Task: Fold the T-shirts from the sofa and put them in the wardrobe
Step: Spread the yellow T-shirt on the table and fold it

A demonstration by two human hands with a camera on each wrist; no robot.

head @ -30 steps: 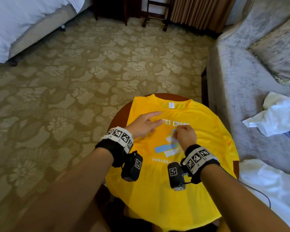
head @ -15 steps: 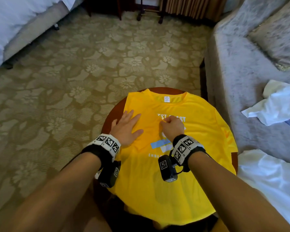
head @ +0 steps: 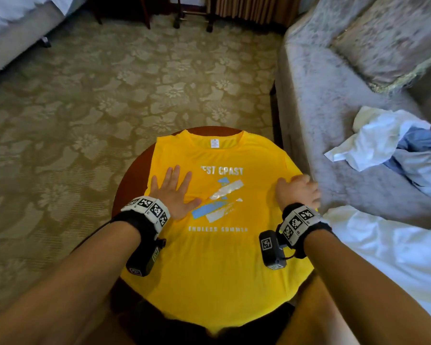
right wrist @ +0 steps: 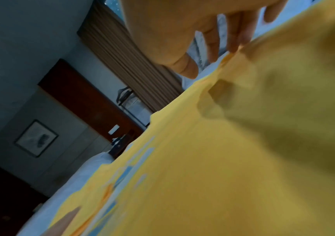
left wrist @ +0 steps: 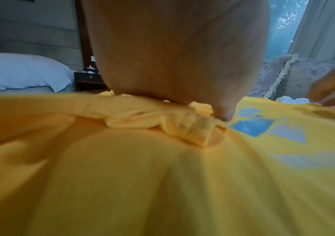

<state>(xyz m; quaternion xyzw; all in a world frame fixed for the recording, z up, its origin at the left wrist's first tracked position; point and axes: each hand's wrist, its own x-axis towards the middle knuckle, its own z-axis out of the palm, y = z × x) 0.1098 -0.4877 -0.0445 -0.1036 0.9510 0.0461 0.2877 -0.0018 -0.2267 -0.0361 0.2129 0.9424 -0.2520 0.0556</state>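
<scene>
Head view: yellow T-shirt [head: 217,245] lies face-up on the round table [head: 132,180]. Left hand [head: 173,192] presses its folded left side, fingers straight. Right hand [head: 297,191] is at the right edge.

Left wrist view: palm flattens bunched cloth.

Right wrist view: fingers [right wrist: 241,35] extended, touching the edge, gripping nothing. Judged: side-fold step; next, grip that edge and fold inward.

One yellow T-shirt [head: 217,257], one round table [head: 132,180], two hands, one sofa [head: 316,115], one cushion [head: 388,38], one bed [head: 13,33]
</scene>
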